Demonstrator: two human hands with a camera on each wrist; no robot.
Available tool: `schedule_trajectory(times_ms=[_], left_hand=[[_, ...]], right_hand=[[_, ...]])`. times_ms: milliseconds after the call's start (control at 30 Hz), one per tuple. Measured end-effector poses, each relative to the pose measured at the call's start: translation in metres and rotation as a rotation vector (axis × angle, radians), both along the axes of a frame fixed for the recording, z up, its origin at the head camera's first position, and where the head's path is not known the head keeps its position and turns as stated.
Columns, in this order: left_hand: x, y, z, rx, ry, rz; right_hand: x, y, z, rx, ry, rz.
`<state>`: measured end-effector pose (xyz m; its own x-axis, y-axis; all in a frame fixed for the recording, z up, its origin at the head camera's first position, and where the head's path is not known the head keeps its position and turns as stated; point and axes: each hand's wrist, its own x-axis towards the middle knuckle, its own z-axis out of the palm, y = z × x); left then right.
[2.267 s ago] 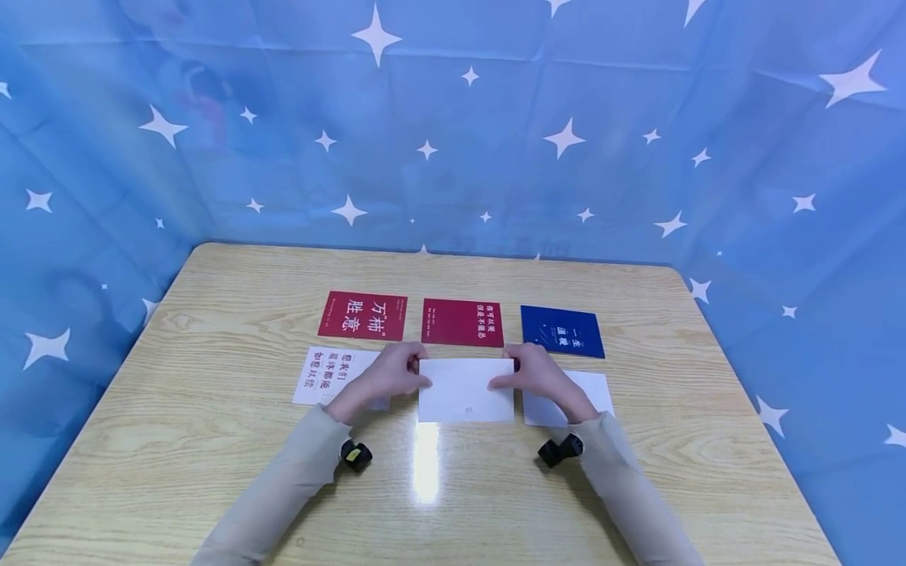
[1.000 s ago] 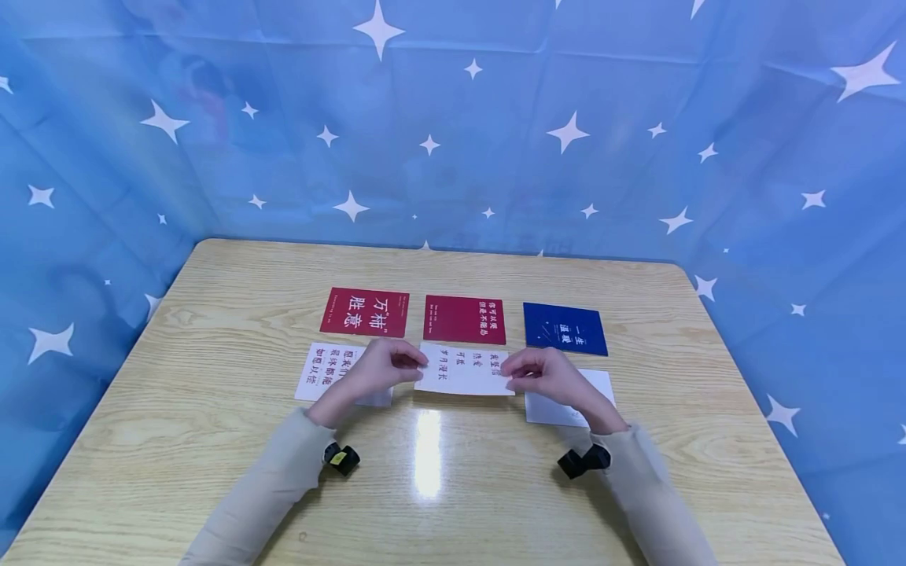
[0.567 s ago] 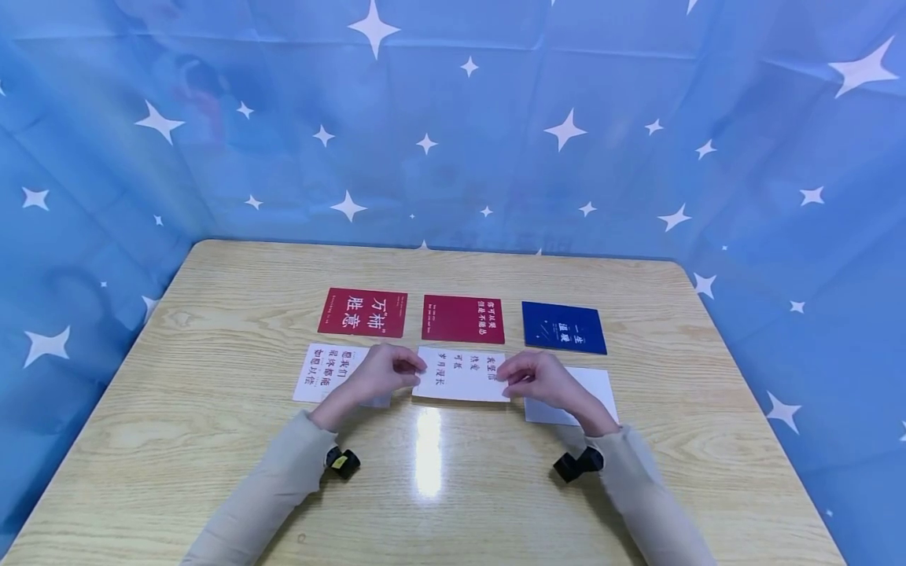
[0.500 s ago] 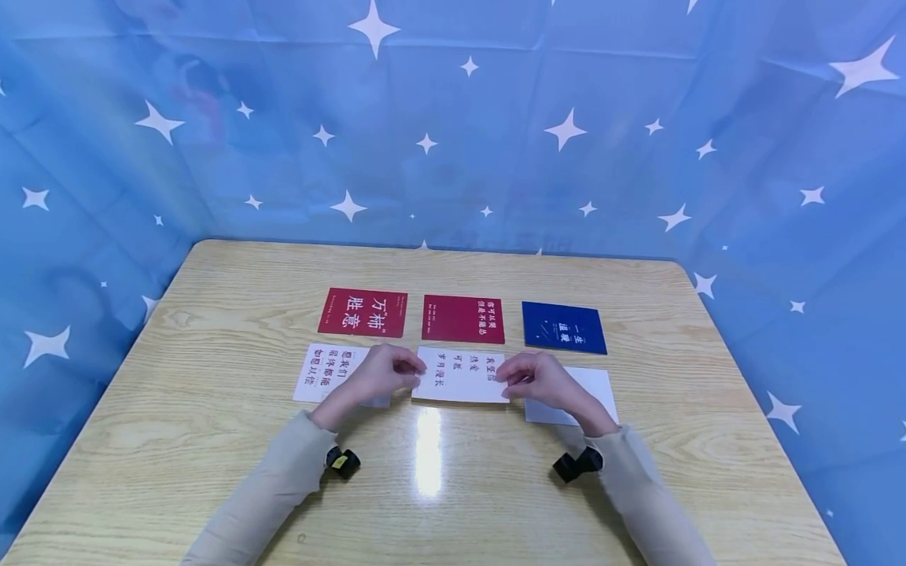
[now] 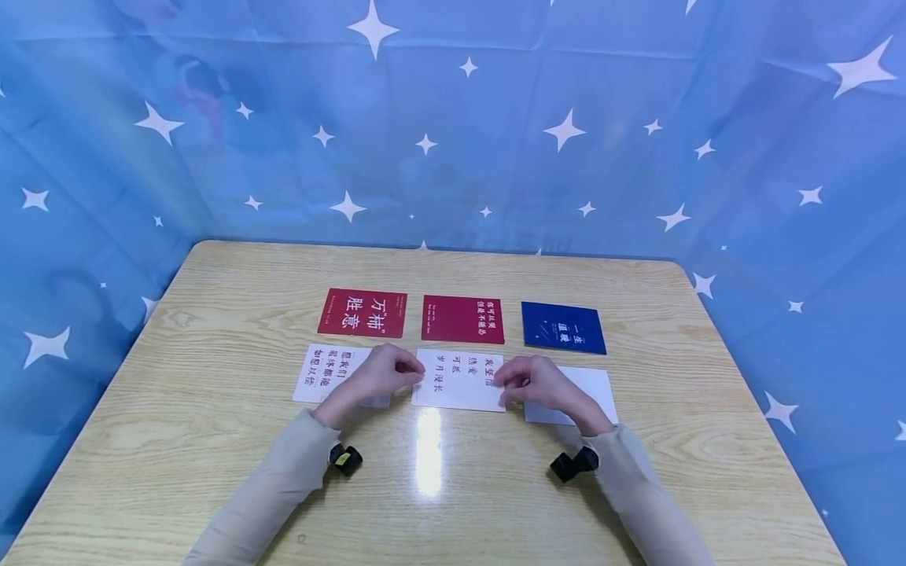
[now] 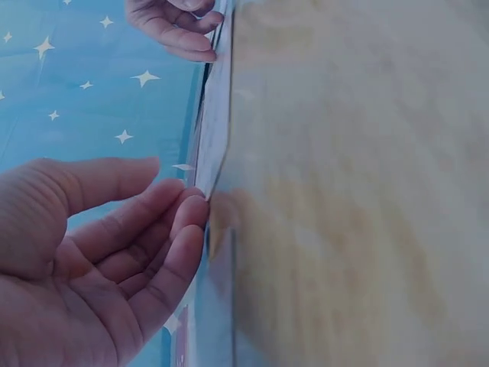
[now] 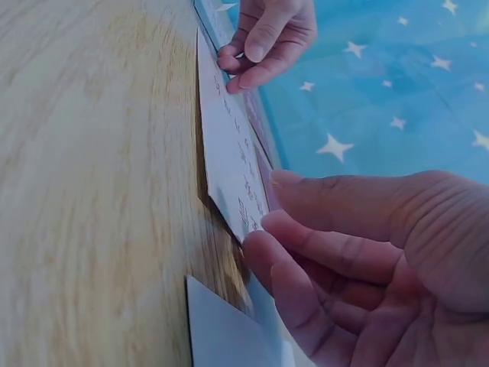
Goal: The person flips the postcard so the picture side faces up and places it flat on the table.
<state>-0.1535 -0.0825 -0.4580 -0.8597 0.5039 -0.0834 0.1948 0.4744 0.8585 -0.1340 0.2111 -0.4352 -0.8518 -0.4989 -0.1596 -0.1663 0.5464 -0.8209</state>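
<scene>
A white card (image 5: 458,381) printed with columns of dark characters lies in the middle of the near row, its printed side up. At its left edge is my left hand (image 5: 382,371), fingertips right at the card and thumb lifted apart from the fingers in the left wrist view. My right hand (image 5: 541,385) is at the opposite edge. The right wrist view has its bent fingertips against the corner of the white card (image 7: 229,153), with the thumb raised away from it. Neither hand pinches the card.
Behind it, a red card (image 5: 362,313), a second red card (image 5: 463,320) and a blue card (image 5: 564,328) form the far row. Another printed white card (image 5: 325,377) and a plain white card (image 5: 594,393) lie partly under the forearms. A starry blue curtain (image 5: 453,181) backs the wooden table (image 5: 453,511).
Both hands held the card up with its nearly plain side showing, then turned it over and lowered it to the table. The thumbs have since come off it.
</scene>
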Motion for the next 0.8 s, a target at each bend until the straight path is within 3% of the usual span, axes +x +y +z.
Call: schedule_trajectory(times_ms=[100,300,467,800], left_hand=[[-0.002,0.001,0.002,0.016,-0.024,-0.021],[-0.01,0.014,0.01,0.072,0.004,-0.036],[-0.014,0.039,0.016,0.101,0.048,-0.052],[-0.016,0.1,0.015,0.124,0.0,-0.085]], right_hand=[[-0.004,0.008,-0.011,-0.009,0.046,-0.006],[-0.004,0.026,-0.008,-0.012,0.129,-0.1],[-0.001,0.043,-0.004,-0.004,0.142,-0.175],[0.007,0.076,0.0,0.022,0.141,-0.291]])
